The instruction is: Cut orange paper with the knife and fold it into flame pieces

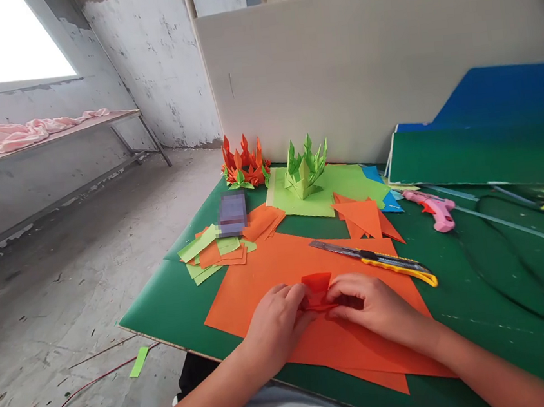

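Observation:
A small piece of orange paper [316, 284] with a fold along its lower part is pinched between my two hands. My left hand [280, 316] grips its left side and my right hand [367, 300] its right side. Fingers partly hide its ends. Beneath it lie large orange paper sheets [256, 289]. Just beyond my right hand, a yellow utility knife [380, 262] rests on the sheets with its blade pointing left. Small green and orange paper strips [213, 252] lie in a loose pile to the left.
An orange paper crown [245, 164] and a green paper crown [305, 167] stand at the back. Folded orange triangles [363, 216] lie nearer. On the right are a pink glue gun [435, 209], its dark cord and blue-green boards [479, 143]. The green table's [154, 310] left edge drops to the floor.

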Available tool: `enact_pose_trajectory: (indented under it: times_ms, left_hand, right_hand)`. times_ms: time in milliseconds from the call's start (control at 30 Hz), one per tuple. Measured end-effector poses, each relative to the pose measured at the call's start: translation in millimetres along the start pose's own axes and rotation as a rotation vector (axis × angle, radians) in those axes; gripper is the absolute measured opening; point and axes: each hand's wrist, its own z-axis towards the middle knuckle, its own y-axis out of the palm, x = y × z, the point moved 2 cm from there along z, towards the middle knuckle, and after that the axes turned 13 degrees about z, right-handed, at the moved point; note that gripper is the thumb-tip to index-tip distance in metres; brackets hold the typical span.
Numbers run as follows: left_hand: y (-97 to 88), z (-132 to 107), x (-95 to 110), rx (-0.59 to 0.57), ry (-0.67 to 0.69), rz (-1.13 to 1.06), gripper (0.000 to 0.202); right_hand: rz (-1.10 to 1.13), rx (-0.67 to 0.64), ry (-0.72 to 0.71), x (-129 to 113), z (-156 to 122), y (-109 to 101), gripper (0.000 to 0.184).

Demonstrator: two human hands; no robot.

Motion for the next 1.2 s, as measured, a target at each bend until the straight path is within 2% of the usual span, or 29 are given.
enact_pose_trajectory:
  times_ms: [67, 133, 267, 533, 767, 867, 967, 1100, 1200]
  left_hand:
    - [-0.4, -0.5, -0.2, -0.011, 0.016, 0.013, 0.009]
    - [-0.7, -1.5, -0.3, -0.003, 0.044, 0.013, 0.015]
    - [-0.9, -2.7, 0.2, 0.016, 0.046, 0.021, 0.018]
    - [-2.7, 3.1, 5.4, -0.084, -0.142, 0.220, 0.011]
    - [0.8, 1.7, 0.1, -0.028, -0.158, 0.107, 0.007]
    - [0.2, 2.1, -0.6, -0.039, -0.166, 0.058, 0.003]
    - [-2.2, 2.6, 0.3, -0.055, -0.190, 0.019, 0.016]
    - [-5.3, 2.7, 2.5, -0.087, -0.161, 0.061, 0.006]
    - [-6.0, 2.9, 2.7, -0.090, -0.164, 0.068, 0.010]
  right_hand:
    - [-0.033, -0.009, -0.032, -2.1, -0.4, -1.3, 0.005]
    - [-0.060, 0.004, -0.047, -1.5, -0.7, -2.3, 0.007]
    - [-0.094, 0.023, -0.026, 3.6, -0.9, -3.0, 0.010]
    - [-0.191, 0.036, 0.044, 2.4, 2.2, -1.0, 0.018]
    - [-0.268, 0.070, 0.030, 2.3, 3.6, 1.7, 0.021]
    - [-0.295, 0.084, 0.042, 3.1, 5.7, 2.1, 0.022]
    - [-0.320, 0.083, 0.066, 3.5, 7.5, 2.1, 0.020]
    - [-0.337, 0.098, 0.064, 4.5, 7.8, 2.5, 0.020]
    - [-0.327, 0.114, 0.073, 5.5, 7.5, 3.2, 0.022]
